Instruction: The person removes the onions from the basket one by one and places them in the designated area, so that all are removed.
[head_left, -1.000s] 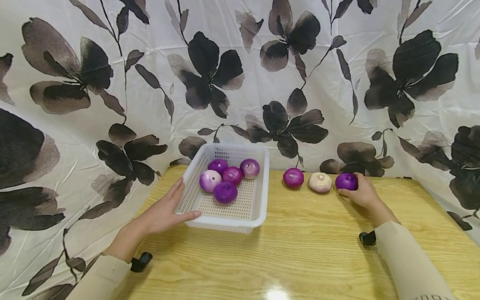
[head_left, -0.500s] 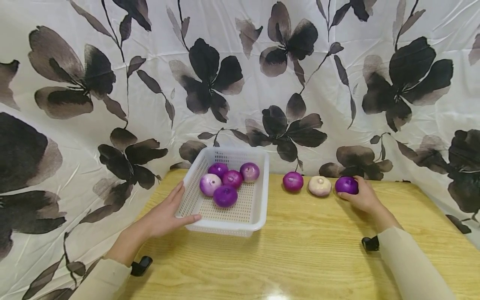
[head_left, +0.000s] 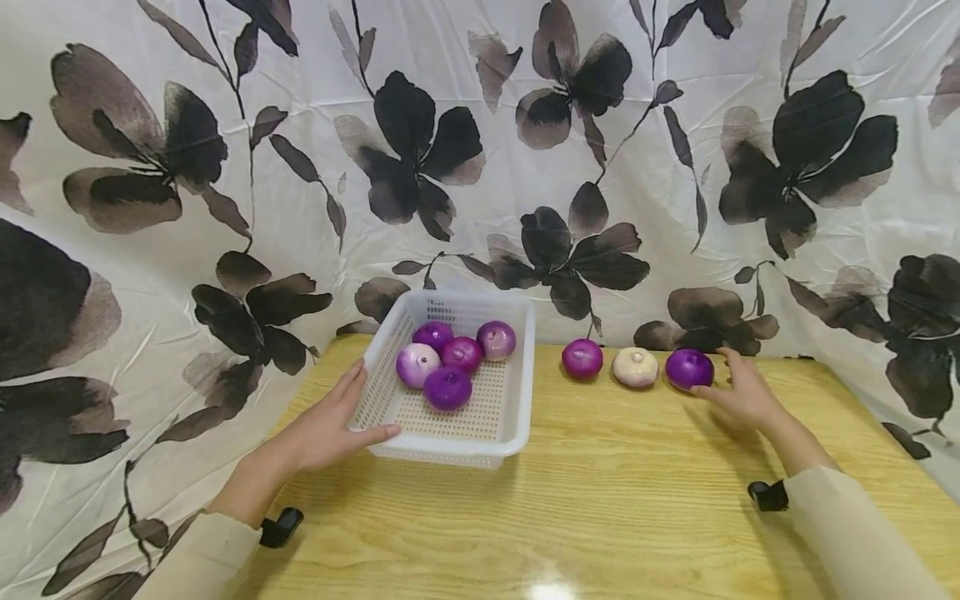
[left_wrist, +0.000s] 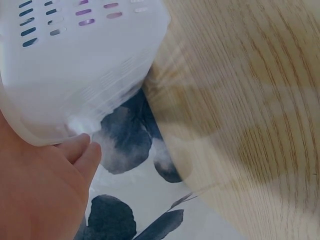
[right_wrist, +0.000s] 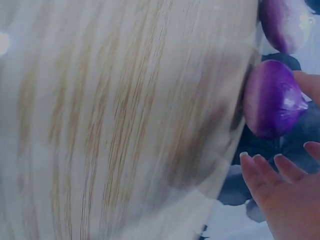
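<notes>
My left hand [head_left: 321, 429] holds the near left corner of a white plastic basket [head_left: 517, 400], thumb over the rim and fingers along the outer side. In the left wrist view, fingertips [left_wrist: 87, 152] show right under the basket's rim [left_wrist: 37, 135]. At the right, my right hand [head_left: 746, 396] is spread just beside a dark purple onion [head_left: 689, 369], its thumb close to the onion's near side. The right wrist view shows the purple onion [right_wrist: 272, 100] between the thumb and the spread fingers [right_wrist: 255, 182], with a gap on the finger side.
Several purple onions [head_left: 447, 388] lie in the basket. A pale onion [head_left: 635, 367] and a magenta onion [head_left: 582, 359] stand in a row left of the dark one on the wooden table [head_left: 600, 508]. A flowered cloth [head_left: 465, 208] hangs along the back edge.
My right hand has let go of the dark purple onion, opened and drawn back slightly to the right. The onion stays at the end of the row. My left hand keeps its place.
</notes>
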